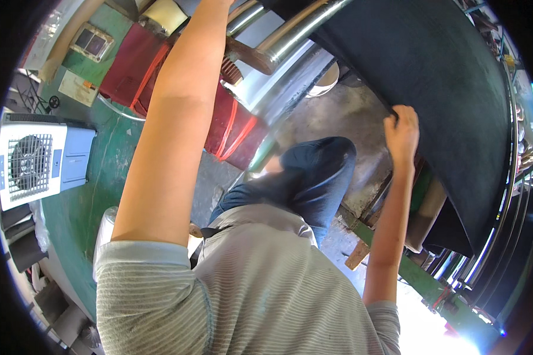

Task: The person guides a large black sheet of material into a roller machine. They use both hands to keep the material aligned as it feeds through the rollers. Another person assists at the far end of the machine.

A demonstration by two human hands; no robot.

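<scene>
A wide black sheet (438,71), perhaps rubber or fabric, slopes down across the right side from the metal rollers. My right hand (403,131) is closed on its near edge, fingers curled over and pinching it. My left arm (180,112) reaches up past the red-covered part of the machine to the top edge of the picture. My left hand lies beyond that edge, so its fingers are hidden. Shiny metal rollers (302,29) run at the top middle, just right of my left forearm. A brown lever-like metal piece (251,56) sits at their end.
Dark red panels with bright red straps (237,130) cover the machine on the left. A white and blue air cooler (44,157) stands at far left on the green floor. Under the sheet's edge is a white bucket (326,80). A green beam (438,293) crosses at lower right.
</scene>
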